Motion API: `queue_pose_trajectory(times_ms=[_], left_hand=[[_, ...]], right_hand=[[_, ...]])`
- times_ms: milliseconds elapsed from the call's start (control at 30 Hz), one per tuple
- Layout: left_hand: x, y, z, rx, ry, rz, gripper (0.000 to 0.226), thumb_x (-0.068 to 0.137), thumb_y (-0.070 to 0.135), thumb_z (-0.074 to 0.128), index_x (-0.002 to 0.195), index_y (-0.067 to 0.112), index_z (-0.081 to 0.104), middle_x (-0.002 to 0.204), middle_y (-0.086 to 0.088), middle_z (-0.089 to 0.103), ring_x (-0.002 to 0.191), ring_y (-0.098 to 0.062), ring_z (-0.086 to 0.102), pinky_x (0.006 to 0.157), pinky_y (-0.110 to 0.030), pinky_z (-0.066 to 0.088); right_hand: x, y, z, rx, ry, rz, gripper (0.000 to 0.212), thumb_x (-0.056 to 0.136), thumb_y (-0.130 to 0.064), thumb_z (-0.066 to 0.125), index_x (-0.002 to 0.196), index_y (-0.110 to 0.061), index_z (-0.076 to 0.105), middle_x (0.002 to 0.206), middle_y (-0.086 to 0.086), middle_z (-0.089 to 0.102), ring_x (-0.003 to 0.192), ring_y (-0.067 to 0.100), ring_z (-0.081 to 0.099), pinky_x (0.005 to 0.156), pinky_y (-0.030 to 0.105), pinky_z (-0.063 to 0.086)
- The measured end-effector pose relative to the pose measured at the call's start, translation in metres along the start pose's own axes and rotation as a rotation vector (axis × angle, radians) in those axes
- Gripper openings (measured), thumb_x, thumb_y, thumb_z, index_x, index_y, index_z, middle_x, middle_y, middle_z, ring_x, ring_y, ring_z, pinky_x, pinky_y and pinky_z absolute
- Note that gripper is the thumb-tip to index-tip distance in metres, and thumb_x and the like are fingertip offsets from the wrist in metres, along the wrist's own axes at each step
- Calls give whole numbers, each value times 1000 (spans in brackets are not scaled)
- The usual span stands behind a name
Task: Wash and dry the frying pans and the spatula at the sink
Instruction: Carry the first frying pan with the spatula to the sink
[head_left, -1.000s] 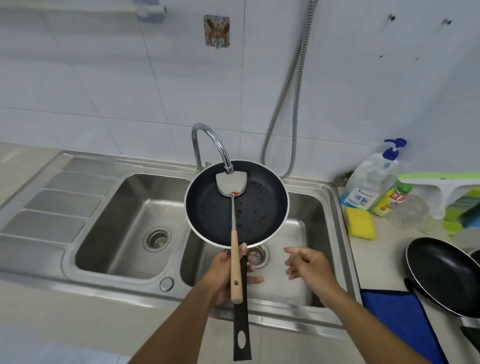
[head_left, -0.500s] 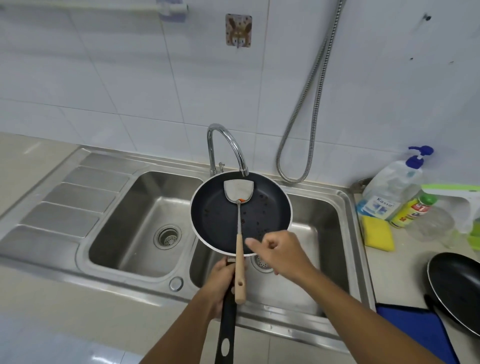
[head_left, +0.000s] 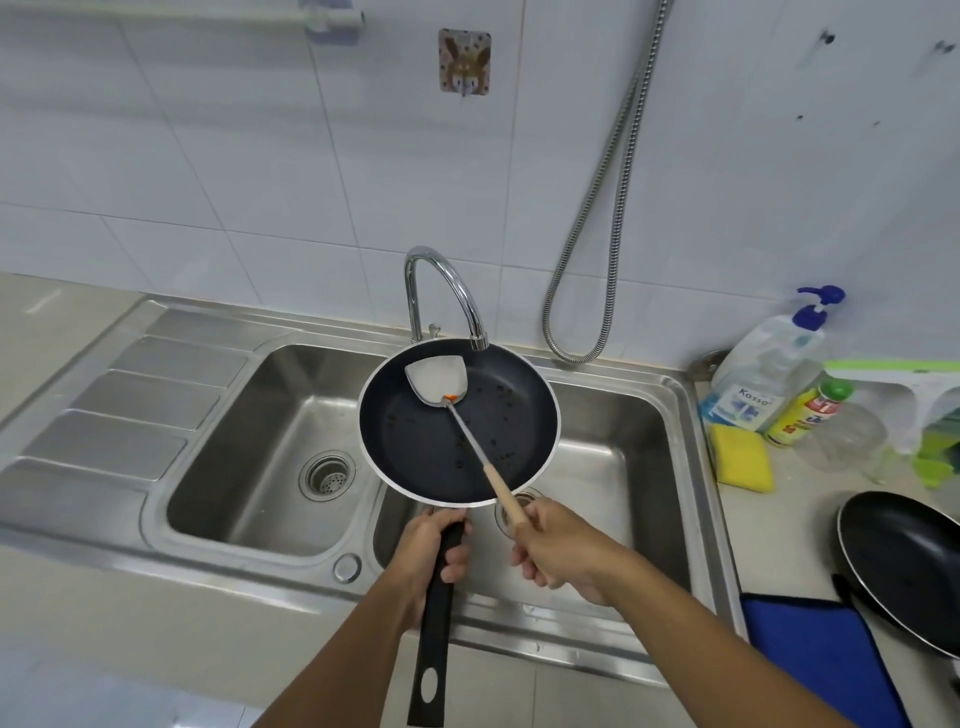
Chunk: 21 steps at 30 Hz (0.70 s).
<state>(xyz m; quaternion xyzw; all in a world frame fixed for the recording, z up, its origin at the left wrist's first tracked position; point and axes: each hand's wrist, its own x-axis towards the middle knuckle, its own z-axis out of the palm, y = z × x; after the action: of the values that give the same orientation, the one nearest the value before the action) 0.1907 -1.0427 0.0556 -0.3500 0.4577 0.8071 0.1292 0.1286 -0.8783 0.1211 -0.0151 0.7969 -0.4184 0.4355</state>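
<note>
A black frying pan with dark crumbs in it hangs over the divider of the steel double sink, under the faucet. My left hand grips its long black handle. A metal spatula with a wooden handle lies across the pan, blade at the far rim with an orange speck on it. My right hand holds the wooden handle's end. A second black frying pan rests on the counter at the right.
A blue cloth lies on the counter by the second pan. A yellow sponge, a pump soap bottle and a green-capped bottle stand right of the sink. A metal hose hangs on the tiled wall.
My right hand reached in and took the spatula's wooden handle, swinging it to the right. My left hand let the spatula go and holds only the pan handle.
</note>
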Motion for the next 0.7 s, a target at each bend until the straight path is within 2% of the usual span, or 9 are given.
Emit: queue_pose_trajectory(times_ms=[67,167,233,367,533,700], left_hand=[[1,0,0,-9,3,-4,16,102,12,51,88,5,50,56,-5,36,37,-12,30,31,-22,26],[1,-1,4,9,4,-3,16,103,10,51,88,4,51,57,-5,38,37,-12,31,31,-21,26],[2,-1,8,45,3,5,13,102,9,52,90,4,51,55,-4,39,38,-11,32,32,-21,26],[6,-4,15,102,6,22,10,102,7,54,93,3,51,53,-3,39,38,-11,32,32,-20,26],[13,-10,19,160,-11,24,6,102,7,55,98,2,53,56,-2,41,41,-10,34,35,-20,28],[19,-14,21,180,-9,10,9,103,10,56,96,3,55,58,-2,42,42,-10,34,35,-20,29]], right_hand=[[-5,14,-10,-138,94,-49,21,105,-28,39,113,-12,50,89,4,60,68,15,50,55,25,39],[-13,37,-30,-344,252,-120,19,105,-37,38,109,-24,52,89,-3,63,75,16,58,63,32,43],[-18,54,-44,-372,325,-147,16,106,-38,38,103,-29,50,85,-3,63,74,17,60,63,35,47],[-31,85,-73,-267,485,-177,15,106,-32,39,103,-25,52,80,1,63,68,17,58,62,36,46],[-30,124,-94,-144,646,-52,16,106,-29,38,108,-19,51,84,5,63,72,22,60,60,36,45],[-11,152,-91,-151,673,136,19,106,-28,39,109,-15,51,87,8,63,74,25,61,55,33,44]])
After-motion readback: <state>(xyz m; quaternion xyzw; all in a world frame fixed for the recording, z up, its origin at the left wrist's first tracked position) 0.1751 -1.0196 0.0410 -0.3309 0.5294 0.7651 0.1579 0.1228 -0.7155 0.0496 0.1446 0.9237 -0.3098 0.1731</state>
